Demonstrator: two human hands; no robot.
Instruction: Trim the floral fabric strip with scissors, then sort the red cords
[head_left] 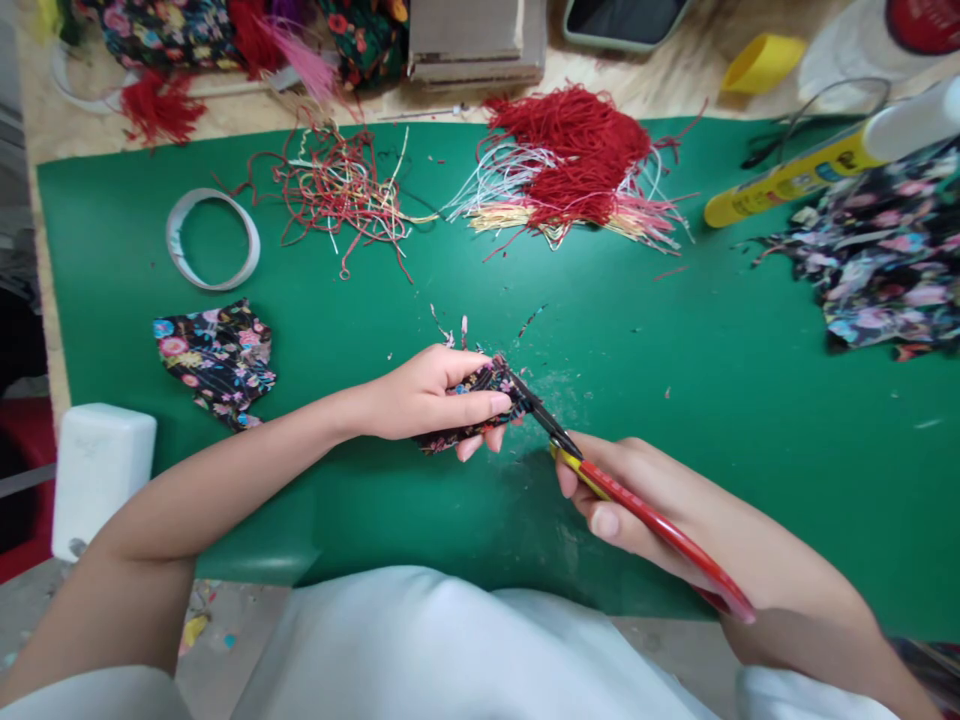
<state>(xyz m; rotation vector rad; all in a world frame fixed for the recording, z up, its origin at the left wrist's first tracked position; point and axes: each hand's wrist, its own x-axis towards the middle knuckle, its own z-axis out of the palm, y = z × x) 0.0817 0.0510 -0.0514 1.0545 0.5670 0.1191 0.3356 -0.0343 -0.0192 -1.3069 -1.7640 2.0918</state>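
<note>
A: So, in the head view, which step is under way?
B: Trimming, I'd judge. The left hand is pinching a bundle of floral fabric, and the scissors are pointing their blades at its edge, close to the thumb tip.
A: Where exactly is that bundle lying?
B: It isn't lying flat; the left hand is holding it over the middle of the green mat, in front of the wearer's body.
A: And how are the grips looking?
B: The left is closing firmly, thumb on one side and fingers curling round the fabric. The right hand is wrapping around the scissors' red and yellow handles. The blades are looking nearly together, but I can't tell whether they are biting into cloth.
A: Anything supporting your reading?
B: Small fabric scraps are lying just beyond the bundle, and shredded floral strips are piling up on the right. A flatter floral piece is resting on the left.
A: What is the next move calling for, then?
B: A steady pinch, I'd say, with the folds staying aligned and the fingertips keeping out of the blades' line; the thumb is sitting awfully near.
</note>
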